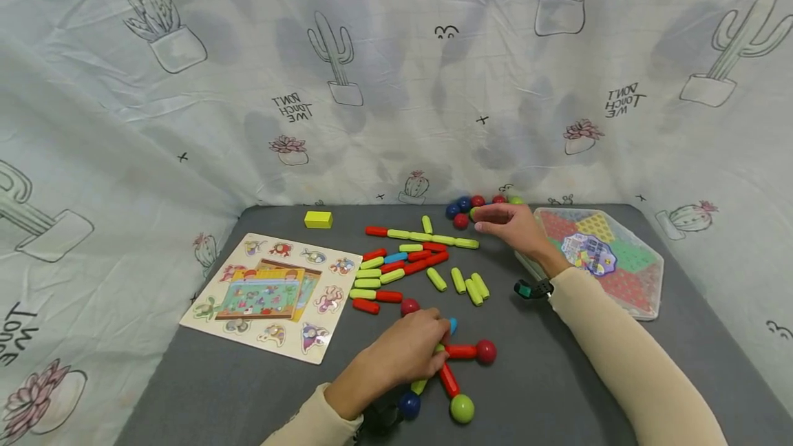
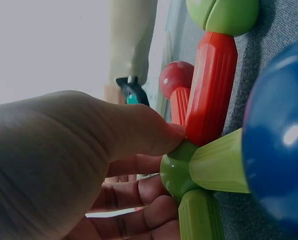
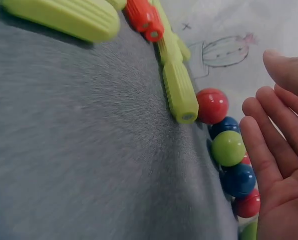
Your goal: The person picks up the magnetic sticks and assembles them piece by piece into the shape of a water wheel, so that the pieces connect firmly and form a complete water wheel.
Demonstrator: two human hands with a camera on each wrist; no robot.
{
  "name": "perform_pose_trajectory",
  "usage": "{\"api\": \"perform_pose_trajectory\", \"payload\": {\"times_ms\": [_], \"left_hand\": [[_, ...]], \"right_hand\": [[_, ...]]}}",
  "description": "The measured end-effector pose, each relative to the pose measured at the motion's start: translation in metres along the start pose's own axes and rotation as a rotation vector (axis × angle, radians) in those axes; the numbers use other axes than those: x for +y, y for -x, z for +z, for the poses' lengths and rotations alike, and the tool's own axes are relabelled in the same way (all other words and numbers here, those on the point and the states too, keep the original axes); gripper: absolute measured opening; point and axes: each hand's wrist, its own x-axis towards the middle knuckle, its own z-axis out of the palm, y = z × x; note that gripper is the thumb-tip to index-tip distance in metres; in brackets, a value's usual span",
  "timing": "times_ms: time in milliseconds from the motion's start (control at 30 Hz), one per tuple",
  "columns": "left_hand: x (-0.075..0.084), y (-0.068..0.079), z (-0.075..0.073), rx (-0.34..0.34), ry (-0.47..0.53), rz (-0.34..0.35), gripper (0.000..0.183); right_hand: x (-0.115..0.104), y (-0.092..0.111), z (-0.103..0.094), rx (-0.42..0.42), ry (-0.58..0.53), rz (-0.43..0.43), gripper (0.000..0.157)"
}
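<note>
In the left wrist view, my left hand (image 1: 409, 349) pinches the small green centre ball (image 2: 176, 172) of a magnetic stick-and-ball figure between thumb and fingers. Rods spread out from that ball: a red rod (image 1: 461, 352) ends in a red ball (image 1: 486, 352), another red one in a green ball (image 1: 462, 408), and a yellow-green rod (image 2: 221, 162) in a blue ball (image 1: 409, 405). Part of the figure is hidden under the hand. My right hand (image 1: 517, 229) is held with fingers extended beside a cluster of loose balls (image 3: 228, 148), and its palm holds nothing.
Several loose red, blue and yellow-green rods (image 1: 392, 276) lie mid-table, beyond the figure. At left is a wooden sea-animal puzzle board (image 1: 297, 356), with a yellow block (image 1: 319, 219) behind it. A clear hexagonal case (image 1: 638, 267) lies under the right forearm's far side. Patterned cloth (image 1: 396, 74) hangs behind.
</note>
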Motion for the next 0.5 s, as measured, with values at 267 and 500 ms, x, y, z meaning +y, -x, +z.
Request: {"api": "perform_pose_trajectory", "payload": {"times_ms": [267, 500], "left_hand": [[-0.002, -0.001, -0.001, -0.014, 0.005, 0.013, 0.015], [0.0, -0.001, -0.002, -0.022, -0.001, 0.005, 0.015]], "right_hand": [[0.0, -0.029, 0.009, 0.014, 0.01, 0.045, 0.049], [-0.001, -0.043, 0.025, 0.018, 0.14, -0.003, 0.045]]}}
